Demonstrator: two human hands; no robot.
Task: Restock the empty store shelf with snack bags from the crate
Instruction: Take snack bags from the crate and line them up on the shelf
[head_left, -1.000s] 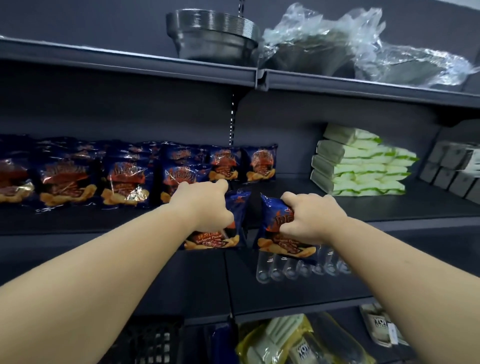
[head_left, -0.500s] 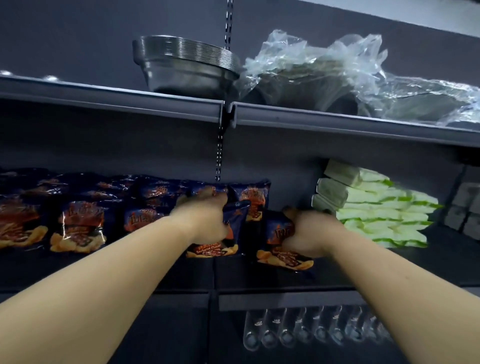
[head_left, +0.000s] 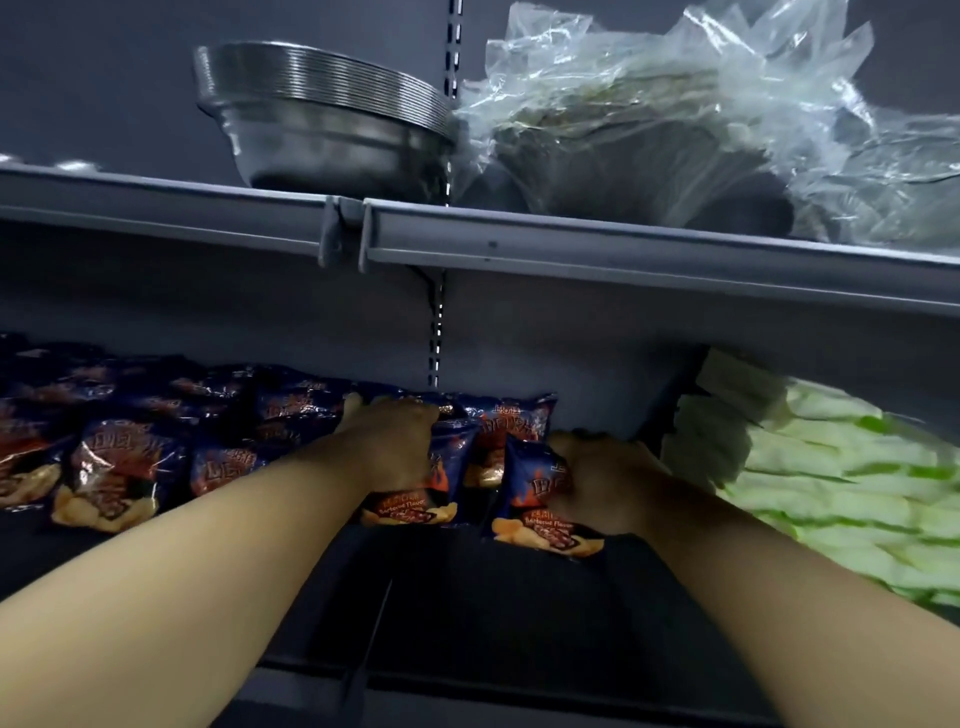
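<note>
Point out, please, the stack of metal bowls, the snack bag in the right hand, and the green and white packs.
stack of metal bowls (head_left: 332, 140): head view, on the side wall.
right-hand snack bag (head_left: 535, 512): head view, on its printed front.
green and white packs (head_left: 831, 499): head view, mid-stack.

Bare Arms, No Sleeves

Both forearms were bare to the frame's edge, with no sleeve showing. The left hand (head_left: 387, 447) and right hand (head_left: 605, 486) wore no gloves, and no watch or band showed at either wrist
</note>
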